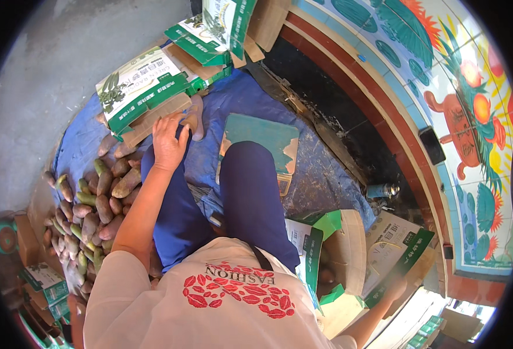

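My left hand (170, 141) lies over my left knee, fingers spread, beside the lower flap of a green and white carton (143, 87). Nothing shows in its grasp. At the right, my right hand (393, 289) is at the side flap of an open green and white carton (355, 250); its fingers are blurred, so their grip is unclear. Dim round shapes show inside that carton. Left of my legs lies a heap of long green and brownish root vegetables (102, 203), like radishes. Beyond my right knee a worn green square plate (262, 135) lies flat.
A blue tarp (210, 154) covers the ground beneath me. More cartons (215, 29) stand at the far side. A tiled, painted wall (465, 116) curves along the right, with a black phone (432, 145) at its edge. A metal canister (382, 191) lies below it.
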Demonstrator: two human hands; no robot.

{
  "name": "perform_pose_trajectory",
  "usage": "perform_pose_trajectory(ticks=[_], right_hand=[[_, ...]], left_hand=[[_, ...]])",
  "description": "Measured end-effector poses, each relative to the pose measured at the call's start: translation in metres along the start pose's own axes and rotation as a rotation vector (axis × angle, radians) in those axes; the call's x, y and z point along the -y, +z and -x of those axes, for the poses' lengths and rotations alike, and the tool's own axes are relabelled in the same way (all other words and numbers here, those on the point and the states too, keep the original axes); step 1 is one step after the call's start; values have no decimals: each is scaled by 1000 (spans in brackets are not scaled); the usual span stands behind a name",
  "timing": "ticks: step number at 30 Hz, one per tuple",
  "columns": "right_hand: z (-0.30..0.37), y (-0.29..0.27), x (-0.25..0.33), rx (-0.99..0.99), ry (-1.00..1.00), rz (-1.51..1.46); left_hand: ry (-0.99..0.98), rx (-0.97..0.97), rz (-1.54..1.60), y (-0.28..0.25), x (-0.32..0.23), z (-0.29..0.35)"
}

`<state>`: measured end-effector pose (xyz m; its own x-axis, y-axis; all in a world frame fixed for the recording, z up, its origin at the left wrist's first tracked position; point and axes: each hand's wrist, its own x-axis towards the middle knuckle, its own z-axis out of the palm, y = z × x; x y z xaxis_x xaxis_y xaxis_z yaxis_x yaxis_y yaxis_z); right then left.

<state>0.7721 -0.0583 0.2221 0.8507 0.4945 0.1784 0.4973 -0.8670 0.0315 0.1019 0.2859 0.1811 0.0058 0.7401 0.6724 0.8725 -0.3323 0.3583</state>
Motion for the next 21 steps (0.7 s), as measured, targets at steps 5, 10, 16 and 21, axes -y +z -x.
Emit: perform_pose_trajectory(ticks=[5, 10, 16, 21], right_hand=[[28, -96, 88, -145, -243, -1], [39, -157, 169, -161, -503, -47], [32, -135, 293, -188, -871, -204], [37, -89, 387, -120, -1089, -238]], left_hand=[[-12, 6, -39, -11, 2, 1], [-53, -52, 18, -7, 6, 4], [-71, -27, 33, -9, 11, 10], [-54, -9, 2, -2, 7, 11]])
